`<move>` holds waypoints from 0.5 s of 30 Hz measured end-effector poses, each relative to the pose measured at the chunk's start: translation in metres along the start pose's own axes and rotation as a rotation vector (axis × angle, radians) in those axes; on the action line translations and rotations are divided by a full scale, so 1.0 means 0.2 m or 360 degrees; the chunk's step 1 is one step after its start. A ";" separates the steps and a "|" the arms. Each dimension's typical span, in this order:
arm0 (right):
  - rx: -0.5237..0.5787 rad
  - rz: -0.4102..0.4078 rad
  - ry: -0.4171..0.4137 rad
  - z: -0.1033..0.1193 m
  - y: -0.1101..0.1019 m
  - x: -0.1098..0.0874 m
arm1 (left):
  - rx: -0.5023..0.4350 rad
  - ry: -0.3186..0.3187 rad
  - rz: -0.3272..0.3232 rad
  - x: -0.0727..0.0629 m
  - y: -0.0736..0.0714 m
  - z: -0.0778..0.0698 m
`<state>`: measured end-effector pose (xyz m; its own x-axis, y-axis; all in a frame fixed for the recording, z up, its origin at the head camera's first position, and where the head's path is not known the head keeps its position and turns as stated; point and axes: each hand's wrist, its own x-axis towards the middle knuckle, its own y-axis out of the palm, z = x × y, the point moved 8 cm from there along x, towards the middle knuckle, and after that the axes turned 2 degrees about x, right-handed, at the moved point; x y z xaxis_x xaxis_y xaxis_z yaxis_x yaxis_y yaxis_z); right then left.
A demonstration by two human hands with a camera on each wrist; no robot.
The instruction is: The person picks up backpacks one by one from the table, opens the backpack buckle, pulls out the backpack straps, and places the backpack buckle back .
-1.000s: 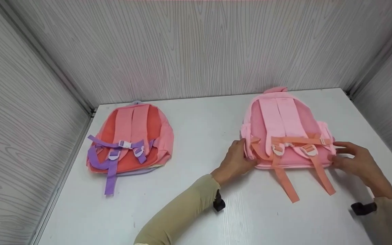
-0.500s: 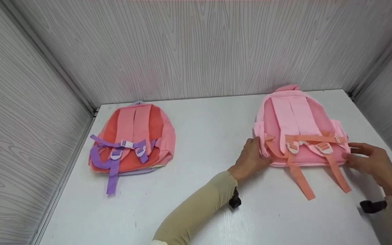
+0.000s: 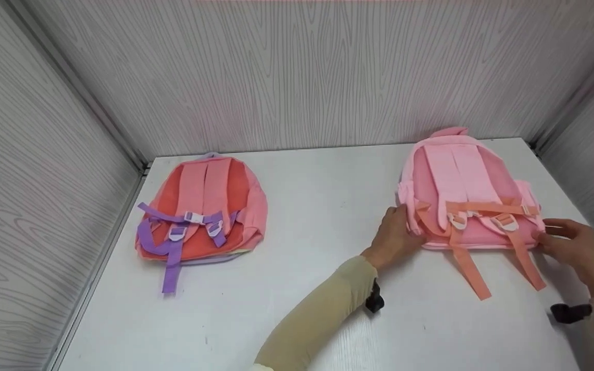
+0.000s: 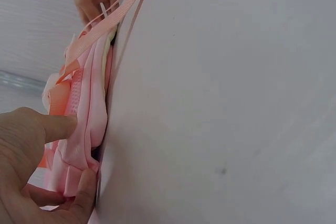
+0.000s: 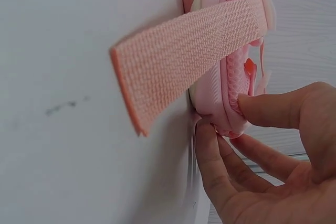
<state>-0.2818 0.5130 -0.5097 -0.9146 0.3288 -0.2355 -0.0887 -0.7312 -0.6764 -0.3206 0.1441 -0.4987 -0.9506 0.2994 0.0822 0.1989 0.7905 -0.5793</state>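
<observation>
A pink backpack (image 3: 464, 175) lies at the right of the table in the head view, its shoulder-strap side up and orange webbing straps hanging toward the front. My left hand (image 3: 392, 234) grips its lower left corner; in the left wrist view the thumb presses the back panel while the fingers curl round the side. At the lower right corner, my right hand (image 3: 578, 250) holds the bag's edge between thumb and fingers, as the right wrist view also shows. One orange strap (image 5: 194, 51) sticks out past the bag's bottom edge.
A second backpack (image 3: 237, 190), coral and red with purple straps (image 3: 172, 265), lies strap side up on the left of the white table (image 3: 323, 206). Grey wood-grain panels (image 3: 302, 72) rise behind the table and at both sides.
Both hands have slid the pink backpack to the right across the table, keeping their hold on its lower corners. The coral backpack stays at the left, apart from a slight shift of the view.
</observation>
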 end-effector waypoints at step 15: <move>0.0154 -0.0050 0.0001 -0.07 -0.07 0.04 | 0.0005 -0.0028 -0.0006 0.03 0.10 -0.06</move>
<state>-0.2818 0.5329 -0.5120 -0.9104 0.3530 -0.2158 -0.1550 -0.7747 -0.6131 -0.3196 0.1685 -0.4994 -0.9554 0.2869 0.0703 0.1944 0.7898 -0.5818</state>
